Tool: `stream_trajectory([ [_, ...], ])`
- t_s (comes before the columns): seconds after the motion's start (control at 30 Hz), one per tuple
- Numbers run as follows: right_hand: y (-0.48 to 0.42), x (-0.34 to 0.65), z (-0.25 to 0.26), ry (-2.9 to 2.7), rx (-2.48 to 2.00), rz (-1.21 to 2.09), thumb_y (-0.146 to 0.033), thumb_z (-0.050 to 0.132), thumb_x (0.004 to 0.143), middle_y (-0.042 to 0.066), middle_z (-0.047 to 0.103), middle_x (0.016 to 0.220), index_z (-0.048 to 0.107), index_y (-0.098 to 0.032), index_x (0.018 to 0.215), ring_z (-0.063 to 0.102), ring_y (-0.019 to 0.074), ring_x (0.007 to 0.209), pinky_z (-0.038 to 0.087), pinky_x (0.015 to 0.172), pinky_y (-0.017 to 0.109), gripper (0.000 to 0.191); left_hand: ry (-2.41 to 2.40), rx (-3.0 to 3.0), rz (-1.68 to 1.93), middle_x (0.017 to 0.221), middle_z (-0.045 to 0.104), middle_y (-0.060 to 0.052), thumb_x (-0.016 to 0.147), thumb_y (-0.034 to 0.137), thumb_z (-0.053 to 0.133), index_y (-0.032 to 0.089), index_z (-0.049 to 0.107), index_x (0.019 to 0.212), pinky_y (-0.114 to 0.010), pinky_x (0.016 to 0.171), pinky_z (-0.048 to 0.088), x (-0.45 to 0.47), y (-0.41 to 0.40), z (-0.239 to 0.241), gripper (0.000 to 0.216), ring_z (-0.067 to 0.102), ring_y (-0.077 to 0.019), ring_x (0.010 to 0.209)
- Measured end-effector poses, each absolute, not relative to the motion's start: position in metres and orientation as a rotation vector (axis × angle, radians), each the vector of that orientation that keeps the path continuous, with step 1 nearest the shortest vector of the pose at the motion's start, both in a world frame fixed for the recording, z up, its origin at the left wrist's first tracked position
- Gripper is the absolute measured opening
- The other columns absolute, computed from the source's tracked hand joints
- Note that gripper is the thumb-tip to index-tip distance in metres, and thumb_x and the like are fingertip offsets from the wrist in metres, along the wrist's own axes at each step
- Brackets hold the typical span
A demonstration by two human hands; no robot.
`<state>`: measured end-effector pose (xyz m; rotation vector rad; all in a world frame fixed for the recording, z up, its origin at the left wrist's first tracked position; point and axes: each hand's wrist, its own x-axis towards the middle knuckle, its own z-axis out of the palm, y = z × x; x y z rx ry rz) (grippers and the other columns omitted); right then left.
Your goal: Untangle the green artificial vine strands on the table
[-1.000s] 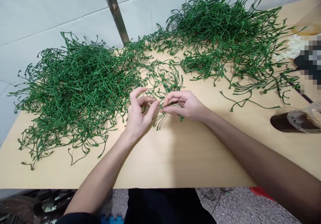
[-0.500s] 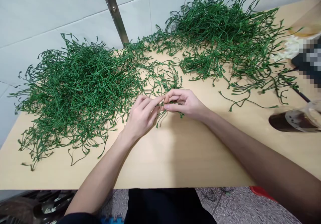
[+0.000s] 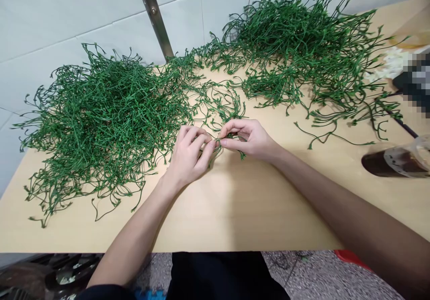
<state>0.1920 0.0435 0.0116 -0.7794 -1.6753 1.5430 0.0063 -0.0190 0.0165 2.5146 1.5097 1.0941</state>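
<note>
Thin green artificial stems (image 3: 220,139) run between my two hands, just above the table. My left hand (image 3: 192,151) pinches them with thumb and fingertips from the left. From the right, my right hand (image 3: 247,137) grips them between thumb and index finger, and some of their ends stick out below its fingers. How many stems are held is hidden by the fingers. A small loose group of similar stems (image 3: 231,105) lies right behind my hands. To the left spreads a big tangled pile of green stems (image 3: 110,107).
Another heap of stems (image 3: 295,35) stands at the back right against the tiled wall (image 3: 83,8). A metal post (image 3: 155,17) rises behind the table (image 3: 201,219). At right are a cup of dark drink (image 3: 391,161), white pieces (image 3: 391,62) and a pixelated dark object (image 3: 418,82).
My left fingers have drawn back slightly and bent, with the thumb now meeting the fingertips on the stems. My right hand has stayed almost in place.
</note>
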Motion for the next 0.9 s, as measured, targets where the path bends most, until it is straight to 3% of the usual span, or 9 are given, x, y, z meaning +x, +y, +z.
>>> stream_trajectory([
  [0.2, 0.0448, 0.1911, 0.0091, -1.664, -0.78, 1.521, -0.036, 0.08, 0.066, 0.003, 0.066, 0.076, 0.066, -0.019, 0.075, 0.061, 0.0161, 0.074, 0.052, 0.073, 0.03, 0.024, 1.442, 2.356, 1.139, 0.086, 0.064, -0.005, 0.093, 0.026, 0.059, 0.019, 0.064, 0.074, -0.037, 0.082, 0.047, 0.0065, -0.0199, 0.0165, 0.022, 0.053, -0.0193, 0.091],
  [0.33, 0.045, 0.1909, 0.0114, -1.655, -0.778, 1.544, -0.04, 0.083, 0.063, 0.003, 0.067, 0.076, 0.065, -0.019, 0.075, 0.062, 0.0164, 0.074, 0.052, 0.072, 0.03, 0.031, 1.377, 2.455, 1.162, 0.099, 0.063, -0.006, 0.093, 0.027, 0.059, 0.02, 0.068, 0.082, -0.041, 0.088, 0.046, 0.0084, -0.0224, 0.0179, 0.015, 0.051, -0.021, 0.1],
  [0.6, 0.0449, 0.1926, 0.0102, -1.646, -0.812, 1.558, -0.03, 0.08, 0.065, 0.004, 0.071, 0.079, 0.067, -0.016, 0.079, 0.065, 0.0152, 0.072, 0.052, 0.065, 0.026, 0.024, 1.247, 2.633, 1.163, 0.125, 0.061, -0.01, 0.091, 0.023, 0.061, 0.023, 0.068, 0.097, -0.047, 0.097, 0.046, 0.0139, -0.025, 0.0213, 0.009, 0.049, -0.0245, 0.116],
  [0.9, 0.0449, 0.1906, 0.0098, -1.642, -0.824, 1.577, -0.036, 0.086, 0.059, 0.004, 0.073, 0.076, 0.069, -0.016, 0.075, 0.067, 0.0165, 0.071, 0.053, 0.066, 0.026, 0.031, 1.12, 2.549, 1.169, 0.123, 0.068, -0.011, 0.093, 0.021, 0.059, 0.02, 0.067, 0.109, -0.046, 0.097, 0.05, 0.0114, -0.0227, 0.0192, 0.018, 0.055, -0.0233, 0.114],
])
